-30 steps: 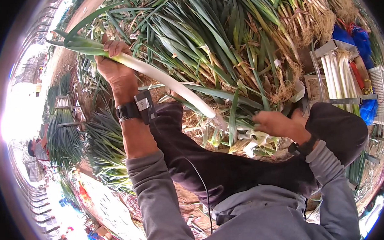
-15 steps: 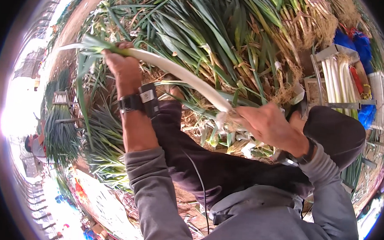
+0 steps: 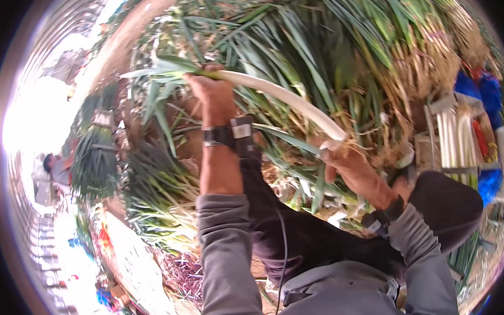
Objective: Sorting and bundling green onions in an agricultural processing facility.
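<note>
Left hand (image 3: 214,98): fingers clamped round a long, white-and-green leek (image 3: 282,93); right hand (image 3: 356,171) (finger grip unclear) by its roots.

Left fingers (image 3: 199,83) clenched, forearm (image 3: 222,173) upright; right fingers (image 3: 341,159) bent, forearm (image 3: 413,232) slanting inward

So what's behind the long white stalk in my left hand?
Behind the white stalk, which your left hand grips, lies a heap of long green leaves. The strip directly covered by the stalk and hand can't be seen.
</note>
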Action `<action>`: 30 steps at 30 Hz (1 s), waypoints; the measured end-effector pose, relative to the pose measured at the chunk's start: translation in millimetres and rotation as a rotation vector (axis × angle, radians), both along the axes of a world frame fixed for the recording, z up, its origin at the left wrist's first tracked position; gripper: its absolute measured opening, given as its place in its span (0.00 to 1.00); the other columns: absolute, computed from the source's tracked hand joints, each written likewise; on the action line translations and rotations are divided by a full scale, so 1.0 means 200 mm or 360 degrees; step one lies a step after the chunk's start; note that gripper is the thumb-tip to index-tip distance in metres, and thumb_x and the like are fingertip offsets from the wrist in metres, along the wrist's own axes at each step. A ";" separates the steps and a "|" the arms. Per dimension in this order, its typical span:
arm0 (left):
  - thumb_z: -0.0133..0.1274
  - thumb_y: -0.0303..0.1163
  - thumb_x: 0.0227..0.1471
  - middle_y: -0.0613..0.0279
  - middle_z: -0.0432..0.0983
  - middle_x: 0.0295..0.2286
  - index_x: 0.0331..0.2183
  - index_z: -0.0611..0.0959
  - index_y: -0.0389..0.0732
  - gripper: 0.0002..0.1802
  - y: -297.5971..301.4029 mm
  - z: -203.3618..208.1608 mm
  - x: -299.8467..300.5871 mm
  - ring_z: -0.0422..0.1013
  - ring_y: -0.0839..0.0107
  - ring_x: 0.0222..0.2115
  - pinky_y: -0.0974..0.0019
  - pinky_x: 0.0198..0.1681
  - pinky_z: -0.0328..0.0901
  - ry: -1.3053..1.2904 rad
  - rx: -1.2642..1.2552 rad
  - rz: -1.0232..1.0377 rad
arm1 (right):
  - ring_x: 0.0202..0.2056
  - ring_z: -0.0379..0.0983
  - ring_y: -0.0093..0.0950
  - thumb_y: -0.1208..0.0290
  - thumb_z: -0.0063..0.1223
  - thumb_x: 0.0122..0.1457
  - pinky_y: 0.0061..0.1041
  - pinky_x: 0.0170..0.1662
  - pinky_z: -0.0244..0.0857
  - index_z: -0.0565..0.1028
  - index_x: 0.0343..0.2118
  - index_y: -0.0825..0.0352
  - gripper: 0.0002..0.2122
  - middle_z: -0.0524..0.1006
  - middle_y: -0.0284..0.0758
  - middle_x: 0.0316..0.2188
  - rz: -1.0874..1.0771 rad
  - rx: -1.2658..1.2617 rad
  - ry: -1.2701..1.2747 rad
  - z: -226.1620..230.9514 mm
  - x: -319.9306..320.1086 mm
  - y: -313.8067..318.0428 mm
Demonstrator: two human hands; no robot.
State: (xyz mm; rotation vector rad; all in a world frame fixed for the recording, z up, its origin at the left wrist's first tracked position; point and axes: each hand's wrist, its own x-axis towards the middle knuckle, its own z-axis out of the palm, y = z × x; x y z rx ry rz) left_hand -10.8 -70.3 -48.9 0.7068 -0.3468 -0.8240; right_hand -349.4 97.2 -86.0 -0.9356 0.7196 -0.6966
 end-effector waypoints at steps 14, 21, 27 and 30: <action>0.46 0.58 0.62 0.54 0.73 0.35 0.48 0.71 0.40 0.30 -0.03 0.05 0.09 0.69 0.62 0.27 0.57 0.30 0.67 -0.0084 0.0741 0.0799 | 0.16 0.69 0.23 0.65 0.50 0.66 0.29 0.21 0.63 0.77 0.41 0.69 0.11 0.72 0.34 0.16 0.0162 -0.0744 0.0866 0.37 -0.39 0.36; 0.44 0.40 0.67 0.48 0.76 0.42 0.46 0.72 0.31 0.19 -0.03 0.01 -0.14 0.73 0.59 0.40 0.56 0.49 0.71 0.0298 -0.0175 -0.0135 | 0.23 0.76 0.35 0.67 0.60 0.58 0.29 0.26 0.69 0.72 0.52 0.68 0.20 0.76 0.46 0.39 -0.0011 -0.1875 0.1126 -0.12 -0.19 0.03; 0.45 0.41 0.66 0.46 0.69 0.54 0.55 0.69 0.28 0.26 0.14 0.05 -0.68 0.63 0.58 0.58 0.56 0.63 0.57 -0.0159 0.0062 -0.0863 | 0.17 0.62 0.17 0.48 0.47 0.67 0.18 0.21 0.63 0.72 0.44 0.76 0.27 0.73 0.29 0.21 -0.0874 0.0006 -0.0342 0.05 0.10 -0.42; 0.46 0.44 0.66 0.48 0.68 0.56 0.57 0.69 0.31 0.29 0.19 0.09 -0.81 0.62 0.60 0.60 0.57 0.65 0.55 -0.0334 0.0035 -0.1262 | 0.18 0.69 0.18 0.53 0.56 0.63 0.14 0.21 0.65 0.75 0.31 0.63 0.16 0.75 0.30 0.21 -0.1220 0.0202 -0.1032 0.16 0.18 -0.54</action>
